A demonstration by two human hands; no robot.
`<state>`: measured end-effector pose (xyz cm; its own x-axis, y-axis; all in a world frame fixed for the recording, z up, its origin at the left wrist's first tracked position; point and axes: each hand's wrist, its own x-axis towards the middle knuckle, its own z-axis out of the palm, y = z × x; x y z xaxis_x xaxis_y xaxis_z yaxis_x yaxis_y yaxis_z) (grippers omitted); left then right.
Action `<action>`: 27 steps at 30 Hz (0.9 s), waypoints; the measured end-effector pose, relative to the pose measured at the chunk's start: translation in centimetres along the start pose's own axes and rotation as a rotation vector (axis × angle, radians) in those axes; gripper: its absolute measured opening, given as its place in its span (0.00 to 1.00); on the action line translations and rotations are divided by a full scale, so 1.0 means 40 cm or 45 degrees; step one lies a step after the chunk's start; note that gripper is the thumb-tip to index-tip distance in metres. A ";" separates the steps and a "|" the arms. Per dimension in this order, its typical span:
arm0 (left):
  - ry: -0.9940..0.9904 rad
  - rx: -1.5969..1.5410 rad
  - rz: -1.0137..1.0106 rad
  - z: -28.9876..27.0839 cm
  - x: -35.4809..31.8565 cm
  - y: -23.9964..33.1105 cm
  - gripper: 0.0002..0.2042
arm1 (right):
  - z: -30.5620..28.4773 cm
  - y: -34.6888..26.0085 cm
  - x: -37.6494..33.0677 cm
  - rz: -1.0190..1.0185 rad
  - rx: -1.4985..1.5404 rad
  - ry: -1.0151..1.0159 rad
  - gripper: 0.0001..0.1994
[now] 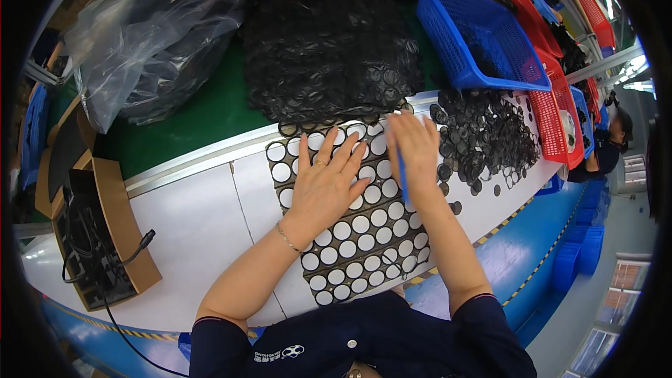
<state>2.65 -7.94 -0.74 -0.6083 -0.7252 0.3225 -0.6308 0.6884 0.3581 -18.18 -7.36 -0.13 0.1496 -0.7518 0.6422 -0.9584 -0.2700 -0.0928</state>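
Observation:
A sheet of round pieces (361, 224), white discs ringed in black and set in rows, lies on the white table in front of me. My left hand (323, 178) rests on its left part with fingers spread flat, a ring and a bracelet on that side. At the sheet's far right part, my right hand (416, 150) is closed around a slim blue stick-like tool (402, 176); its working end is hidden. Loose dark discs (483, 133) are heaped just right of that hand. Behind both hands stands a tall stack of black sheets with round shapes (329, 49).
A clear plastic bag (164, 42) with dark contents sits far left on the green surface. A cardboard box (129, 231) holding black cables stands at left. Blue basket (476, 42) and red basket (556, 108) stand far right. Another person (607, 143) is beyond them.

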 end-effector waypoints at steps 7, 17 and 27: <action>0.135 -0.017 -0.103 0.003 -0.007 -0.014 0.23 | -0.034 0.001 -0.008 0.811 0.755 0.078 0.10; 0.175 0.062 -0.072 0.004 -0.013 -0.012 0.19 | 0.023 -0.089 -0.005 0.698 0.987 -0.200 0.09; 0.175 0.037 -0.089 0.000 -0.012 -0.010 0.19 | 0.025 -0.092 -0.009 0.629 0.886 -0.231 0.10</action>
<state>3.19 -7.84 -1.04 -0.4921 -0.7651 0.4152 -0.6841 0.6349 0.3591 -14.45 -6.69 -0.78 -0.1507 -0.9482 0.2797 -0.5663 -0.1491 -0.8106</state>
